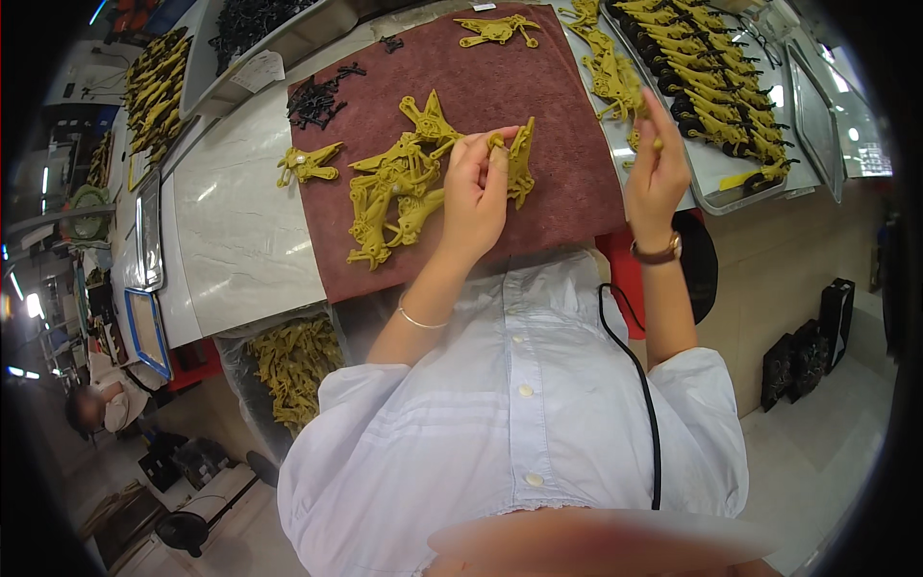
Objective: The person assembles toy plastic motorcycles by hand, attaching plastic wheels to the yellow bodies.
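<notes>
My left hand (478, 191) is closed, thumb against fingers, on a yellow-green plastic part (521, 165) held above the brown-red cloth. Beside it on the cloth lies a heap of similar yellow-green parts (392, 188), their arms overlapping. My right hand (659, 175) is raised off the cloth's right edge, fingers stretched upward and slightly smeared. It is nearest to a row of yellow-green parts (610, 69) on the white tabletop. A small yellow-green patch shows by its fingers; whether the hand touches it I cannot tell.
The brown-red cloth (538, 91) bears small black pieces (315, 101) and one part (496, 30) at its far edge. Right stands a metal tray (731, 197) of yellow-and-black assemblies; far left, a grey bin (312, 36) of black pieces. Below the table is a bag of parts (296, 370).
</notes>
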